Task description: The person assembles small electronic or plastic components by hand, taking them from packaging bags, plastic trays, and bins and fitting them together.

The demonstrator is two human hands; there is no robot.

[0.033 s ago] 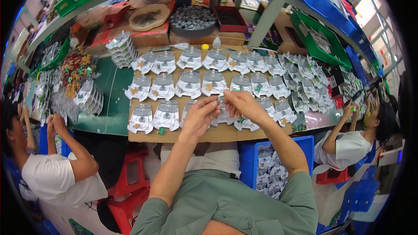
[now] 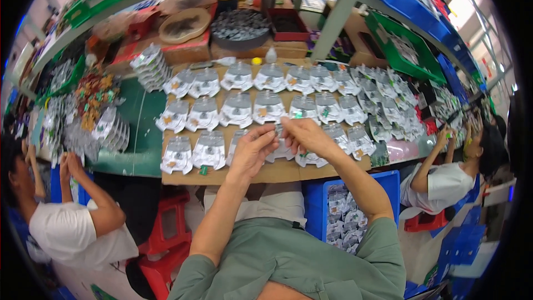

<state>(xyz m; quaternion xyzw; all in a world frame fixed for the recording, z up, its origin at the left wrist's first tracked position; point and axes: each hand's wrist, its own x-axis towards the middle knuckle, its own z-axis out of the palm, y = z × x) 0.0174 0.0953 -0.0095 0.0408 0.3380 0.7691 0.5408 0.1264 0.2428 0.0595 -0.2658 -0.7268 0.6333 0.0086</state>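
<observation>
My left hand [image 2: 254, 149] and my right hand [image 2: 306, 135] meet above the front row, fingertips pinched close together. Between them is a small greyish piece, too small to name and mostly covered by the fingers. Under and around the hands, white-and-grey plastic housings [image 2: 268, 106] lie in three rows on a sheet of brown cardboard [image 2: 244, 175]. Some carry small tan or green parts. A small green circuit board [image 2: 205, 170] lies by the front edge, left of my left hand.
Stacked housings [image 2: 151, 68] stand at the back left, others [image 2: 386, 100] crowd the right. A blue crate [image 2: 314, 211] of parts sits beside my right thigh. Behind are a round tray [image 2: 240, 41] of grey pieces and a shelf post [image 2: 340, 16]. People [image 2: 78, 222] sit at both sides.
The whole view has shifted slightly, with the table's far side a little more to the left. My hands keep nearly the same pinched pose.
</observation>
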